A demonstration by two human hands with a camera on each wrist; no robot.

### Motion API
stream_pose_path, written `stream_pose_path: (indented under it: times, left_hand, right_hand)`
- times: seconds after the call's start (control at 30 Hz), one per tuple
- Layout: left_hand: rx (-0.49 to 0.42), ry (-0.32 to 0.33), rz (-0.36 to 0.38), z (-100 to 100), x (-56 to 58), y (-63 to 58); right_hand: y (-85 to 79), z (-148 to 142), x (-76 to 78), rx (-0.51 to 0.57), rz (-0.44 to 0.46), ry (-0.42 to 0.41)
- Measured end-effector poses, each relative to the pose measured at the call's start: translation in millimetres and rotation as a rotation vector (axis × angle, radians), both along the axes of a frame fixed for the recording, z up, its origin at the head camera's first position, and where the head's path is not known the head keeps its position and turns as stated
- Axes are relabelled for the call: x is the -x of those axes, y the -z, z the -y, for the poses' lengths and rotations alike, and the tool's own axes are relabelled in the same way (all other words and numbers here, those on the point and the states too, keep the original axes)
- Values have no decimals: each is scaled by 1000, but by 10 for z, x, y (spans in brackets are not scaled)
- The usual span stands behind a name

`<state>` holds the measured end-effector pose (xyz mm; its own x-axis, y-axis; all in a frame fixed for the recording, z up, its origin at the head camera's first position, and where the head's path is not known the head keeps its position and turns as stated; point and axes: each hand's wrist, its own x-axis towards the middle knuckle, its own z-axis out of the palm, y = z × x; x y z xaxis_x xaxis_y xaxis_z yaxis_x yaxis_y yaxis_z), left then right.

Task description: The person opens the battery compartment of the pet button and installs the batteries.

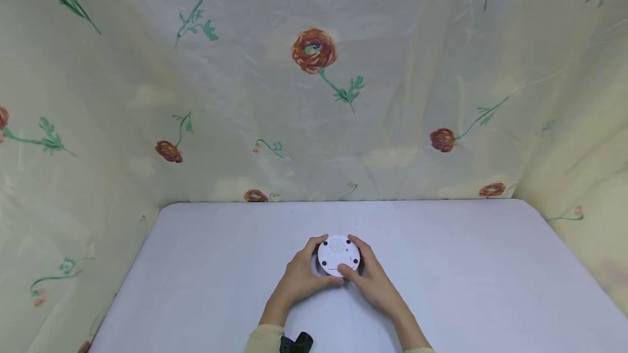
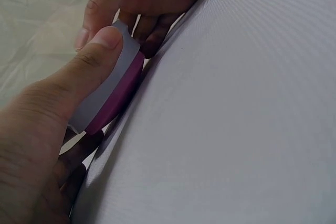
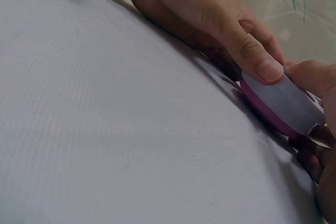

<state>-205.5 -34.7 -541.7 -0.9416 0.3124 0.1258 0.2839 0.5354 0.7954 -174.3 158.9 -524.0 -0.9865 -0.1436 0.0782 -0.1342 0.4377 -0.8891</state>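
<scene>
Both hands hold a round white device (image 1: 336, 253) low over the table, its underside turned up. That face has a patch of small holes, several dark round feet and what looks like a cover outline near the bottom. In the left wrist view the device (image 2: 107, 90) shows a white side wall and a purple rim facing the table. My left hand (image 1: 300, 275) grips its left side, thumb along the near edge. With its fingers round the right side, my right hand (image 1: 376, 283) lays its thumb on the lower part of the underside. The device's other face is hidden.
A white-covered table (image 1: 211, 266) spreads out around the hands. Behind it and at both sides hangs a pale curtain (image 1: 392, 70) printed with flowers. A black wrist device (image 1: 296, 343) is at the left sleeve.
</scene>
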Motion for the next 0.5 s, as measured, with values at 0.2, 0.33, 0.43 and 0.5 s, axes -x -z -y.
stream_pose_path:
  times: [0.2, 0.33, 0.43, 0.5]
  left_hand:
    - [5, 12, -7, 21, 11, 15]
    - [3, 11, -2, 17, 13, 15]
    - [2, 6, -1, 10, 14, 9]
    - [-2, 8, -6, 1, 15, 3]
  right_hand:
    - [15, 26, -5, 6, -1, 8]
    - [18, 22, -5, 3, -5, 9]
    - [9, 15, -2, -7, 0, 10]
    - [1, 8, 0, -18, 6, 14]
